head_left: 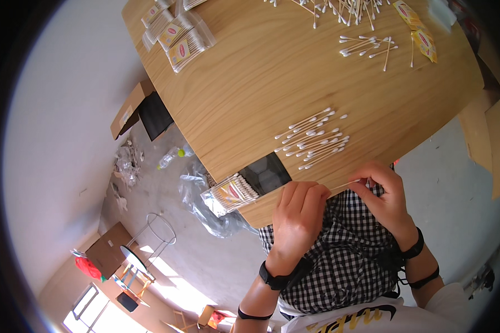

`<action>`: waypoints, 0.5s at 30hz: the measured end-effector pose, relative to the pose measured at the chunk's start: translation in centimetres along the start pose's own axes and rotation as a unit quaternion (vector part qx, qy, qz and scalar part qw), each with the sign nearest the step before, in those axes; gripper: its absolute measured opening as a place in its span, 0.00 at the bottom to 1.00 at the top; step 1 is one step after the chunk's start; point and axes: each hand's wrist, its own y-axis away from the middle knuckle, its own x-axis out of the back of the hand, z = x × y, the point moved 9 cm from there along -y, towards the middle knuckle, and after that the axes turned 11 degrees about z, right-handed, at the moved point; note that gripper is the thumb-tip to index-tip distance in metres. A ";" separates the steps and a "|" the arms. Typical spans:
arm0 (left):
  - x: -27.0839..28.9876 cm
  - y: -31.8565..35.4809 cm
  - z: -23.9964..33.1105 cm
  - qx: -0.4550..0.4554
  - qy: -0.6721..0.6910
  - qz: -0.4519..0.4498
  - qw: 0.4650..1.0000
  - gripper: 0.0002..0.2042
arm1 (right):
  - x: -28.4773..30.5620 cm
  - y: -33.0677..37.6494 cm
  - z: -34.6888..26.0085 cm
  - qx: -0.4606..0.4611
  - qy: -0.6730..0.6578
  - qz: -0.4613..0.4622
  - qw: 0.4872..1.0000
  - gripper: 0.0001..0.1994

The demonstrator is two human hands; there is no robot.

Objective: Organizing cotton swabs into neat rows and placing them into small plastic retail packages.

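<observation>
At the table's near edge, my right hand [384, 195] pinches a thin cotton swab [347, 183] between thumb and fingers. The swab's stick points toward my left hand [301, 213], whose fingers are curled closed at the edge; what they hold, if anything, is hidden. Just beyond both hands lies a loose group of cotton swabs [315, 139], roughly lined up. Left of my left hand, a clear bag of cotton swabs [230, 194] with a yellow label rests at the table's edge. A dark flat rectangular object [266, 173] lies against that bag.
More loose swabs [366, 45] and yellow wrappers [424, 44] lie at the wooden table's [233, 100] far right. Packed swab bags [180, 47] sit far left. Open cardboard boxes [136, 108] flank the table. Plastic sheeting [205, 202], a bottle [169, 158] and a stool [160, 230] are on the floor.
</observation>
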 end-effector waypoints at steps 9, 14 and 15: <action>0.2 -1.5 -3.9 0.066 -0.094 0.102 0.988 0.17 | -1.5 -3.5 -2.2 0.189 0.183 0.130 0.956 0.29; 0.4 -2.6 -4.7 0.121 0.094 0.181 0.971 0.28 | -0.6 -6.1 -0.9 0.138 -0.102 0.151 0.974 0.29; 0.6 -2.5 -5.5 0.154 0.221 0.229 0.935 0.29 | -1.0 -6.4 -1.0 0.138 -0.104 0.150 0.974 0.29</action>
